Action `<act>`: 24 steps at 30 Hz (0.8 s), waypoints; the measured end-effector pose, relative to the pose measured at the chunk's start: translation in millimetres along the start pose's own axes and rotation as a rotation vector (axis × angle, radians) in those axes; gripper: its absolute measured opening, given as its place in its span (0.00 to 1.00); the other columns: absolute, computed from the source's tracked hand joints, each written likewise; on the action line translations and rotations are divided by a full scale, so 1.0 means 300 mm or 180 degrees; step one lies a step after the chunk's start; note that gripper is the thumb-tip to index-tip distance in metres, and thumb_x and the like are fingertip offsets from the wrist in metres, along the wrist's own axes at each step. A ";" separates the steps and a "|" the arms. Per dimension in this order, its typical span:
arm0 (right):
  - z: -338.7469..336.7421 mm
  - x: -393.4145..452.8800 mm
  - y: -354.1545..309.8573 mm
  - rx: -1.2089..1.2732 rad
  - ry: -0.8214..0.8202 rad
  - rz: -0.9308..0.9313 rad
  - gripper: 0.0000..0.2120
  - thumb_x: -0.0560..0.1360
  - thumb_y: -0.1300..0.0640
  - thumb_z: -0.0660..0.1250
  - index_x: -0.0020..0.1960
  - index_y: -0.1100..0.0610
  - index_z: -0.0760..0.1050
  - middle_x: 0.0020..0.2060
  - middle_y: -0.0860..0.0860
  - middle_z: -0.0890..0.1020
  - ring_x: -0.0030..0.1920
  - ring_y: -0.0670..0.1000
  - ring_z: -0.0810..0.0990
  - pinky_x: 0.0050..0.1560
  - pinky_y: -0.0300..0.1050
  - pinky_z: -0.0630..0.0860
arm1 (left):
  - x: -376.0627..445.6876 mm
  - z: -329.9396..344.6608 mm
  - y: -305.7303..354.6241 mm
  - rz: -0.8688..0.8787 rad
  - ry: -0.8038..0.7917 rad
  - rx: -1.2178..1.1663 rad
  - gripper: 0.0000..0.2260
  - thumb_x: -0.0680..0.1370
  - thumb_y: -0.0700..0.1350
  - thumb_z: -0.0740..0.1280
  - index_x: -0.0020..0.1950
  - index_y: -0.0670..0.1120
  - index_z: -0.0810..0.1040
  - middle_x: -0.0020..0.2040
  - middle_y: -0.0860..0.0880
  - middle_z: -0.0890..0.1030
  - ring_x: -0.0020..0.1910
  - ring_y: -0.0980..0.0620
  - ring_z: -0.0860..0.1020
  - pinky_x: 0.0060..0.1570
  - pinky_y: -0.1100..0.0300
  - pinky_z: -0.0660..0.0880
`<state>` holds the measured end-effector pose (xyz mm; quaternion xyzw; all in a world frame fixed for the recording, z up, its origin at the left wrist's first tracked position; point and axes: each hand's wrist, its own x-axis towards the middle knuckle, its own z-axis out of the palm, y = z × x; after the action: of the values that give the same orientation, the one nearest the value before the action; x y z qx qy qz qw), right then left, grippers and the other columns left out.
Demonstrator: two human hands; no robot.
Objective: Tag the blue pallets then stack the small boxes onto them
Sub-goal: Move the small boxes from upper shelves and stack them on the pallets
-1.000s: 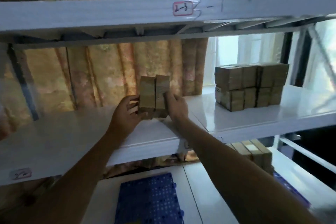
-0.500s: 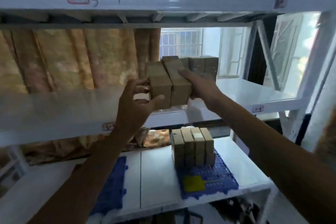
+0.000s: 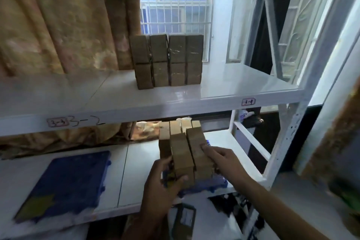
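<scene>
Small boxes (image 3: 191, 157), two held side by side, are now down at the lower shelf (image 3: 140, 171), directly over the right-hand blue pallet (image 3: 206, 184). Half a second ago the same pair was up at the level of the middle shelf (image 3: 224, 87); a second ago it was only just being gathered there. The carry has therefore been completed and the set-down is in progress.

Left hand (image 3: 162, 183): fingers and thumb curled around the near left side and front of the pair, gripping it. Right hand (image 3: 219, 157): fingers laid along the top and right face, thumb side hidden, clamping the pair against the left hand.

A row of boxes (image 3: 175, 128) already stands on the rear part of this pallet; the held pair sits just in front of it, apparently touching. Whether the pair's underside has met the pallet cannot be told, as the hands cover it.

A yellow tag (image 3: 37, 205) shows on the left blue pallet (image 3: 64, 183), which carries no boxes. A yellow patch by the left hand may be the right pallet's tag; too obscured to confirm.

A stock of boxes (image 3: 168, 60), two layers high, remains on the middle shelf.

Judgement: stacking is partway done; further trips are needed, and the left pallet is still to be loaded.
</scene>
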<state>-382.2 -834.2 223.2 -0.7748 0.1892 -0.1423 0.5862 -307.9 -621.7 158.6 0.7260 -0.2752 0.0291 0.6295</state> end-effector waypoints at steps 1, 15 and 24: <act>0.021 0.053 0.029 -0.0004 0.0032 0.0118 0.16 0.77 0.35 0.68 0.46 0.44 0.89 0.39 0.47 0.89 0.35 0.43 0.85 0.32 0.35 0.76 | 0.043 0.007 -0.040 -0.0081 -0.0008 0.0026 0.24 0.72 0.50 0.79 0.65 0.64 0.76 0.61 0.62 0.80 0.62 0.61 0.79 0.55 0.51 0.83; 0.273 0.688 0.086 -0.0562 0.0547 0.0298 0.17 0.78 0.42 0.65 0.56 0.51 0.85 0.50 0.50 0.87 0.51 0.55 0.82 0.57 0.50 0.77 | 0.633 0.013 -0.338 -0.0687 -0.0009 0.0106 0.17 0.77 0.45 0.74 0.65 0.55 0.78 0.61 0.59 0.82 0.61 0.62 0.79 0.59 0.61 0.79; 0.301 0.686 0.153 -0.0536 0.0699 0.0269 0.21 0.80 0.42 0.59 0.38 0.56 0.77 0.35 0.52 0.79 0.38 0.54 0.75 0.36 0.48 0.68 | 0.637 0.047 -0.396 -0.0941 -0.0047 0.0225 0.22 0.78 0.45 0.73 0.70 0.52 0.72 0.66 0.55 0.79 0.67 0.54 0.76 0.61 0.55 0.75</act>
<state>-165.3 -862.9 154.3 -0.7924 0.2959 -0.1850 0.5004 -98.8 -697.7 123.4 0.7806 -0.1688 -0.0595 0.5989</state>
